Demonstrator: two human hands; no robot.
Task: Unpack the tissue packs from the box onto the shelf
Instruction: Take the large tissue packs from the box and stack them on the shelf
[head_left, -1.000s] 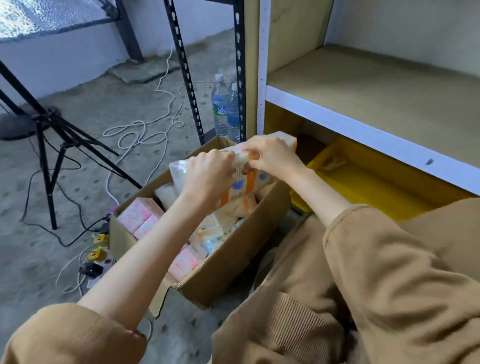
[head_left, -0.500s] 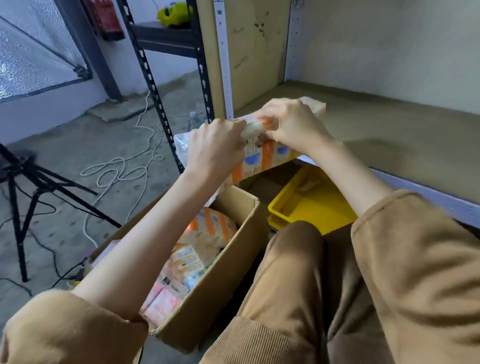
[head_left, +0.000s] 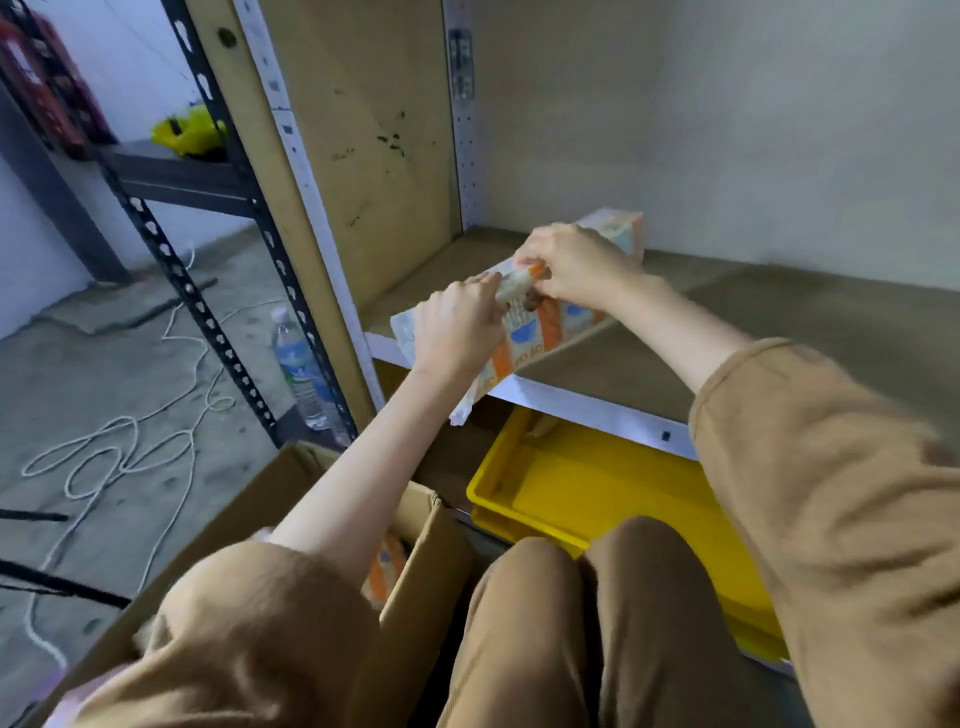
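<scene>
Tissue pack (head_left: 550, 328) | left hand (head_left: 457, 332) and right hand (head_left: 576, 265) pinch its top | seemingly resting on shelf (head_left: 779, 332)

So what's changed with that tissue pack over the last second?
The left hand and right hand carried the tissue pack up out of the box and forward to the shelf. It is now tilted across the shelf's front edge, with its near end overhanging. Both hands still grip its top. The box and the yellow tray stayed put.
</scene>
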